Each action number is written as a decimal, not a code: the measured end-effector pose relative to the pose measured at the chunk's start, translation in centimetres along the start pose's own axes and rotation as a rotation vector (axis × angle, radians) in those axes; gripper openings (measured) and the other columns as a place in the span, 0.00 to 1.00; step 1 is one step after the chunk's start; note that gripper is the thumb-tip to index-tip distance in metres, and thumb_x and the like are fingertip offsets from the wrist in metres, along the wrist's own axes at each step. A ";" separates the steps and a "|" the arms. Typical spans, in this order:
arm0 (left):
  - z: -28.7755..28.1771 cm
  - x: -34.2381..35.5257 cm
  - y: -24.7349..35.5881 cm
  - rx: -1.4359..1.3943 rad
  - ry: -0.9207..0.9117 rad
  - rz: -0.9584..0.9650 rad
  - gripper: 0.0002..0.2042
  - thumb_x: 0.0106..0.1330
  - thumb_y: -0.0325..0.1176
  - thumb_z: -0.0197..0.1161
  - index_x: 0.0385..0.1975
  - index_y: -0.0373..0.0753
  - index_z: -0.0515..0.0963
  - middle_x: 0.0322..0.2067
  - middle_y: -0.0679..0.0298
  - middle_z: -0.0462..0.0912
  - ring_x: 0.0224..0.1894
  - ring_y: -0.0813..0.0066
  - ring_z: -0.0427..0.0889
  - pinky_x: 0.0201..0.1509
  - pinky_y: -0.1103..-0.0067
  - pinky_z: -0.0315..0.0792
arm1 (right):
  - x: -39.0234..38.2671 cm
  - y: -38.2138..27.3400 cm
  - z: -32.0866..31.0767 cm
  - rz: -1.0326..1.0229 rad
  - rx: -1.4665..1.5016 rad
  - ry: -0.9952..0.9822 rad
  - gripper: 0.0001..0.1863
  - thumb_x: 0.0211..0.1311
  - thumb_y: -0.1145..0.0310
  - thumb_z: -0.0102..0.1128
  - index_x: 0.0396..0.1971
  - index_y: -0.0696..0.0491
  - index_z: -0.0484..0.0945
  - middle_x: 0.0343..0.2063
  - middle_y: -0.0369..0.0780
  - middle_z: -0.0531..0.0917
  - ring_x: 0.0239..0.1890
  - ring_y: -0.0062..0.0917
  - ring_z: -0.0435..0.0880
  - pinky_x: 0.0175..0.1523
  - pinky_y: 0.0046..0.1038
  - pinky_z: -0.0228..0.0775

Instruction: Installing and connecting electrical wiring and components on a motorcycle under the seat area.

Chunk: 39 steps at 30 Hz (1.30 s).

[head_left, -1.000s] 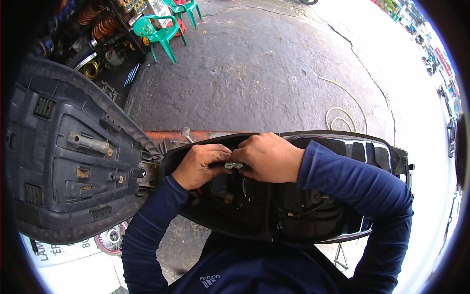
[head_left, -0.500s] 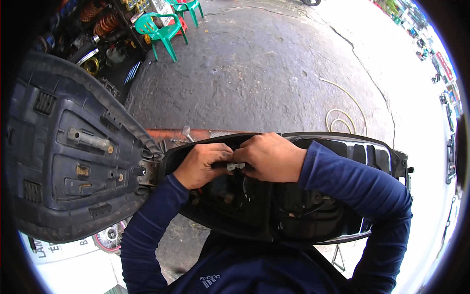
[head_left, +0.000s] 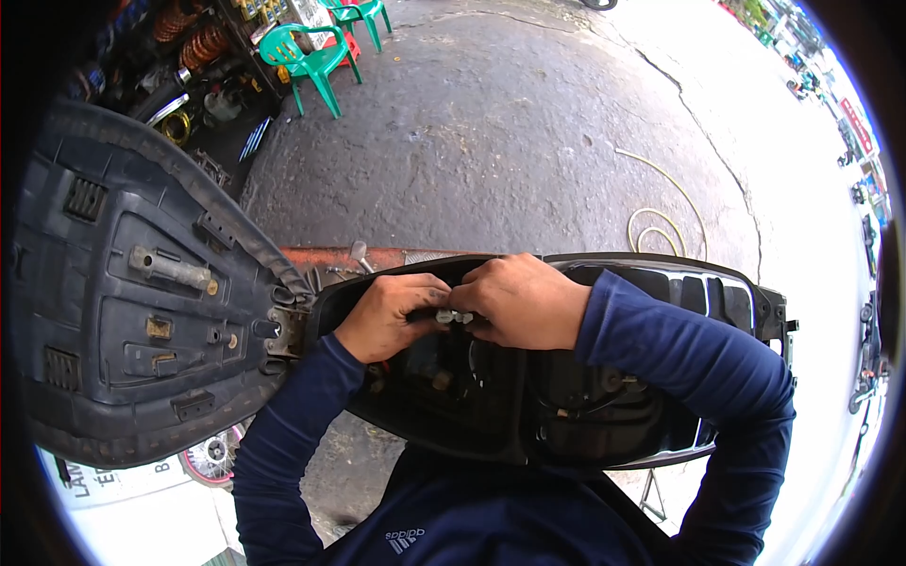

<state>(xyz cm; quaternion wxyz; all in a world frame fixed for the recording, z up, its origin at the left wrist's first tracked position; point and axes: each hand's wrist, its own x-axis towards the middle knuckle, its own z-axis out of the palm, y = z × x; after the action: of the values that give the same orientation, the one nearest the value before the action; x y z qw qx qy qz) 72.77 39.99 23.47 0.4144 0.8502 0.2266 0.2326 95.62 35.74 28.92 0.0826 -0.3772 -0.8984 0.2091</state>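
Over the black under-seat compartment [head_left: 425, 429] of a motorbike, my two hands meet. A small pale grey plug, likely an electrical connector [head_left: 453, 317], is pinched between them. My left hand [head_left: 392, 316] is closed on its left side, thumb and fingers together. From the right, my right hand [head_left: 524, 302] is closed on the same piece, its fingertips curled down out of sight. Dark parts and wires lie in the compartment below, too shadowed to make out well. The motorbike seat [head_left: 123, 283] is flipped up to the left, its black underside showing.
Right of the compartment lies a glossy black section with a hose [head_left: 595, 406]. Behind the bike are an orange-red edge [head_left: 326, 257] with a hammer-like tool [head_left: 359, 253], and a coiled pale hose [head_left: 656, 231] on concrete. Green plastic chairs [head_left: 311, 61] stand far left beside stocked shelves.
My hands stay together on the connector, with only a very slight shift of the fingers. The seat and compartment have not moved.
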 end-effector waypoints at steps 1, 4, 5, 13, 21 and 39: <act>0.0 0.0 0.0 -0.003 0.000 0.000 0.16 0.49 0.18 0.72 0.40 0.32 0.83 0.42 0.56 0.85 0.43 0.61 0.86 0.48 0.74 0.79 | 0.0 0.0 0.1 0.000 0.003 0.003 0.22 0.53 0.68 0.68 0.51 0.50 0.81 0.31 0.46 0.86 0.38 0.42 0.86 0.43 0.42 0.79; 0.0 0.0 -0.1 0.004 0.003 0.006 0.15 0.50 0.17 0.71 0.40 0.31 0.83 0.42 0.56 0.86 0.43 0.60 0.86 0.48 0.73 0.80 | 0.1 0.2 0.5 -0.010 0.006 0.011 0.20 0.54 0.67 0.68 0.49 0.51 0.82 0.31 0.46 0.86 0.37 0.43 0.86 0.43 0.42 0.79; 0.0 0.0 -0.2 0.011 0.005 0.012 0.14 0.50 0.18 0.72 0.39 0.31 0.83 0.42 0.55 0.86 0.44 0.60 0.86 0.48 0.73 0.81 | 0.1 0.3 0.6 -0.019 0.006 0.013 0.19 0.55 0.66 0.68 0.47 0.52 0.82 0.31 0.46 0.86 0.37 0.43 0.86 0.43 0.42 0.79; 0.0 -0.2 -0.5 0.025 0.005 -0.016 0.15 0.51 0.17 0.70 0.41 0.32 0.83 0.44 0.54 0.86 0.46 0.58 0.87 0.51 0.73 0.81 | 0.2 0.1 0.6 -0.010 0.021 0.004 0.16 0.56 0.64 0.68 0.43 0.54 0.82 0.31 0.47 0.86 0.38 0.44 0.86 0.44 0.43 0.79; 0.0 -0.1 -0.7 0.001 -0.010 -0.021 0.16 0.52 0.16 0.69 0.42 0.32 0.83 0.44 0.54 0.86 0.47 0.57 0.86 0.52 0.72 0.81 | 0.3 0.1 0.7 -0.013 0.022 0.004 0.16 0.56 0.63 0.68 0.42 0.55 0.82 0.31 0.47 0.86 0.38 0.44 0.87 0.44 0.42 0.79; 0.0 0.2 0.1 0.021 0.007 0.025 0.13 0.51 0.16 0.70 0.38 0.30 0.81 0.40 0.57 0.84 0.41 0.60 0.86 0.45 0.73 0.80 | 0.2 -0.1 0.0 0.048 0.019 -0.036 0.22 0.54 0.67 0.68 0.52 0.47 0.81 0.34 0.46 0.86 0.40 0.43 0.86 0.45 0.42 0.79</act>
<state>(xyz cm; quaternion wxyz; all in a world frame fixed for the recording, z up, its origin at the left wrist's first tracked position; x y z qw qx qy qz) 72.89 40.02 23.64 0.4018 0.8564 0.2197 0.2383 95.43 35.78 28.99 0.0652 -0.3939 -0.8885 0.2262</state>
